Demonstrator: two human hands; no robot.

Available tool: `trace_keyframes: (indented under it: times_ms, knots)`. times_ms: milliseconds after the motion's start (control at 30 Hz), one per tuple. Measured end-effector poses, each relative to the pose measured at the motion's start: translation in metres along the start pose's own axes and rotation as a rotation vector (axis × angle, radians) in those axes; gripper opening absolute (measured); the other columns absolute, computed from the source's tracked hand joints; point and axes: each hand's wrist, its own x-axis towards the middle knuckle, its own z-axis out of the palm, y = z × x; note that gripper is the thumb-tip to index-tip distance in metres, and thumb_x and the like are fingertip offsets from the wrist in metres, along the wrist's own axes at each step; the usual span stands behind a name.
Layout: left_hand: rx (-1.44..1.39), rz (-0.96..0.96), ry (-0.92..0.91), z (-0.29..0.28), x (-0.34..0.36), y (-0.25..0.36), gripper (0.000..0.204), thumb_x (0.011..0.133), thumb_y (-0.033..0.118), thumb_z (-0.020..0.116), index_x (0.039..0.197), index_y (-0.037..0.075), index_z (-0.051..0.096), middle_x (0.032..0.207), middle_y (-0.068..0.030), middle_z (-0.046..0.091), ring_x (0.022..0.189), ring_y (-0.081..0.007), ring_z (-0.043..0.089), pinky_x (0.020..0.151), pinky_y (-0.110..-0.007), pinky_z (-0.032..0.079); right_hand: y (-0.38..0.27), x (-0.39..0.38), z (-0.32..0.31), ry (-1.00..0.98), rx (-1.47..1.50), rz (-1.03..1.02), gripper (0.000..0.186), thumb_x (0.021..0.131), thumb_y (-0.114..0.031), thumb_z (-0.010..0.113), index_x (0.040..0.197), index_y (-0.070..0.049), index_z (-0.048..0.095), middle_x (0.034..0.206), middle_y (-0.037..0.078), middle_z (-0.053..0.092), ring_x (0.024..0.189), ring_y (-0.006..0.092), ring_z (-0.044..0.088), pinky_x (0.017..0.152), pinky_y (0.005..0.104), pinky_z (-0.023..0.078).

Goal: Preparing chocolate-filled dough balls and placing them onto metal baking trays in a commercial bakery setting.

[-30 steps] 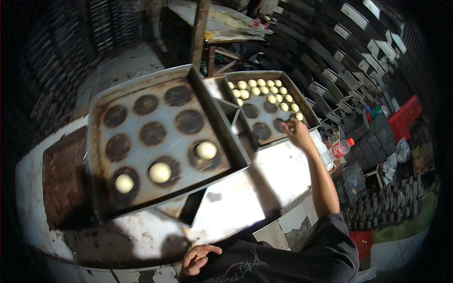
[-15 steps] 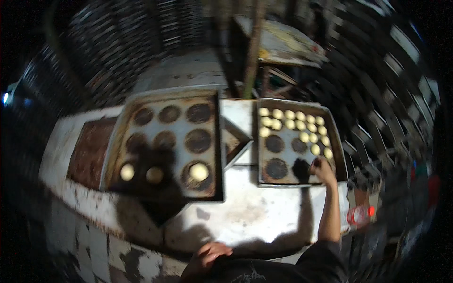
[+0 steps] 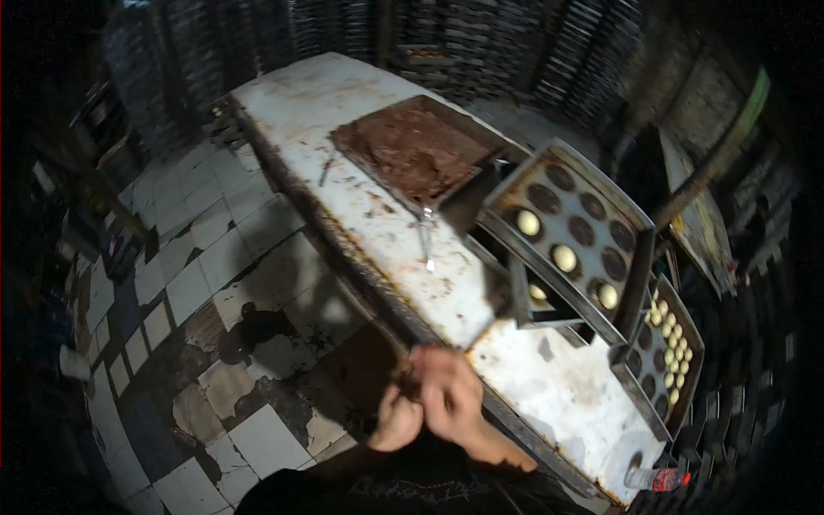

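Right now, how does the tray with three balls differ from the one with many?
Number: the three-ball tray carries three pale balls; the many-ball tray carries over a dozen small balls.
Size: balls on the three-ball tray look larger than those on the many-ball tray.
Layout: the three-ball tray has a single row, the many-ball tray a crowded cluster.
Shared: both are metal, with dark round patches.
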Motion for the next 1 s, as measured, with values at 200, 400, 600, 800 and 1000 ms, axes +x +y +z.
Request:
trace_keyframes:
  times_ms: [200, 400, 600, 800, 1000]
  knots:
    - [0.09, -0.071, 0.163, -0.016, 0.037, 0.077, 0.043, 0.085, 0.013, 0.045, 0.125, 0.001, 0.039, 0.133, -0.0155, 0.041, 0.124, -0.0286, 0.037, 0.103, -0.038, 0.032, 0.195, 0.068, 0.076, 0.368, -0.266, 0.598, 0.039, 0.081, -0.015, 0.06, 0.109, 0.006, 0.042, 0.102, 0.022, 0.05, 0.095, 0.034, 0.047, 0.085, 0.0384, 0.038]
    - [0.353, -0.283, 0.185, -0.113, 0.107, 0.068, 0.039, 0.082, -0.011, 0.048, 0.119, 0.0, 0.046, 0.117, -0.0139, 0.051, 0.112, -0.0261, 0.049, 0.099, -0.038, 0.04, 0.307, 0.081, 0.086, 0.444, -0.425, 0.66, 0.015, 0.082, -0.006, 0.053, 0.091, 0.005, 0.046, 0.086, 0.021, 0.05, 0.082, 0.0325, 0.048, 0.079, 0.0409, 0.038]
    - [0.895, -0.204, 0.324, -0.086, 0.205, 0.082, 0.049, 0.08, -0.011, 0.05, 0.126, 0.002, 0.041, 0.11, -0.0065, 0.053, 0.1, -0.0133, 0.052, 0.088, -0.028, 0.042, 0.239, 0.126, 0.095, 0.174, -0.503, 0.356, 0.011, 0.086, -0.006, 0.05, 0.087, 0.004, 0.056, 0.079, 0.02, 0.053, 0.07, 0.0376, 0.054, 0.062, 0.0411, 0.044]
    - [0.388, -0.338, 0.414, -0.095, 0.256, 0.105, 0.049, 0.078, -0.004, 0.058, 0.123, 0.004, 0.043, 0.116, -0.006, 0.052, 0.102, -0.0161, 0.052, 0.089, -0.028, 0.041, 0.3, 0.246, 0.074, -0.493, -0.99, 0.796, 0.016, 0.077, -0.002, 0.052, 0.086, -0.001, 0.065, 0.086, 0.02, 0.063, 0.079, 0.0348, 0.063, 0.068, 0.0402, 0.05]
    - [0.251, -0.241, 0.632, -0.152, 0.315, 0.18, 0.038, 0.084, 0.02, 0.057, 0.116, 0.0, 0.049, 0.108, -0.0107, 0.057, 0.097, -0.0188, 0.056, 0.081, -0.029, 0.048, 0.289, 0.273, 0.112, -0.72, -1.053, 0.803, 0.018, 0.078, -0.003, 0.051, 0.088, -0.003, 0.066, 0.09, 0.018, 0.064, 0.078, 0.0335, 0.064, 0.067, 0.0387, 0.052]
